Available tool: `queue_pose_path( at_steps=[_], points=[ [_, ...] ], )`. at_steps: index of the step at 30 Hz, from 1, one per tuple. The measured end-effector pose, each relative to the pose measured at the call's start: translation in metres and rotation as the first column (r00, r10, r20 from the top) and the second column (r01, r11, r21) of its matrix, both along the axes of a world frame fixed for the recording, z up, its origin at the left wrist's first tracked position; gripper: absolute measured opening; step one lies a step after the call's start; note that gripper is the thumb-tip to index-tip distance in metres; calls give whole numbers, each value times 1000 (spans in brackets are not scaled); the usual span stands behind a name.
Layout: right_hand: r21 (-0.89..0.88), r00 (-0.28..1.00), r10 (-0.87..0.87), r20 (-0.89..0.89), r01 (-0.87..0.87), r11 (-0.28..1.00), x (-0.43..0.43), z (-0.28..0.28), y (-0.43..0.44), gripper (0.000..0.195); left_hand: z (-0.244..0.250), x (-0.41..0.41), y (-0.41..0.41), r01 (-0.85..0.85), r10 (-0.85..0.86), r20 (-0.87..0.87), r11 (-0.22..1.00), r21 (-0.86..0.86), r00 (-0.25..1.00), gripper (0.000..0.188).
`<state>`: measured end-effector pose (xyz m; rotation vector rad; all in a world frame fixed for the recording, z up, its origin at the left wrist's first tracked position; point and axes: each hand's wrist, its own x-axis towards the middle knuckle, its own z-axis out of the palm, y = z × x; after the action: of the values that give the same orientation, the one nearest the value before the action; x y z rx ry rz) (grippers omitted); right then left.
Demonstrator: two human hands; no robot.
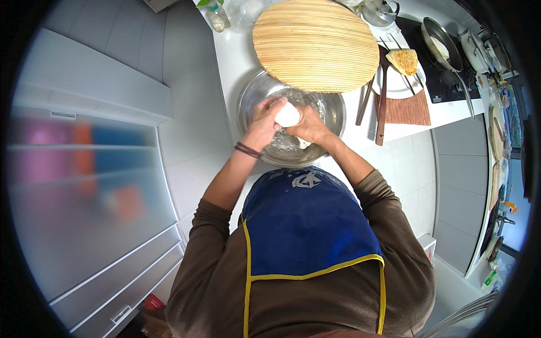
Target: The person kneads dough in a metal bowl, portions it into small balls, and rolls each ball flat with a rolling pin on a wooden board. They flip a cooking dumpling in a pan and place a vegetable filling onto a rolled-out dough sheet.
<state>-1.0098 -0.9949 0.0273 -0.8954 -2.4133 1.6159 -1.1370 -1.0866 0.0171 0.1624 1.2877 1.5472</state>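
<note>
A piece of smooth white dough (288, 114) is held between my two hands, above a wide stainless steel bowl (249, 101). My left hand (267, 119) wraps its left side, with the thumb on top. On the other side my right hand (312, 125) grips it with curled fingers. Another bit of white dough (303, 143) shows below my right hand; whether it joins the held piece I cannot tell. Watery or floury residue coats the bowl's inside. A round lid of yellow reed or bamboo slats (317, 44) overlaps the bowl's far rim.
On the right, a white plate (391, 86) holds a browned flatbread (404, 61) and chopsticks, on a brown mat (405, 110). A wooden spatula (381, 105) lies beside it. A frying pan (441, 44) sits on the black cooktop (458, 84). A glass jar (218, 19) stands far left.
</note>
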Motion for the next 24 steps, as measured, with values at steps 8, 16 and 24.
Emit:
queue_pose_path(
  at_steps=[8,16,24],
  points=[
    [-478,975,143,-172,-210,853,6,-24,27,33,44,19,-7,388,9,-801,878,-281,-599,60],
    [16,958,275,75,-277,961,8,0,27,32,42,5,1,330,-583,-729,652,-683,-358,34],
    [-710,956,283,-81,-254,656,9,-13,49,33,54,-39,9,777,-817,-329,563,-281,473,49]
  ],
)
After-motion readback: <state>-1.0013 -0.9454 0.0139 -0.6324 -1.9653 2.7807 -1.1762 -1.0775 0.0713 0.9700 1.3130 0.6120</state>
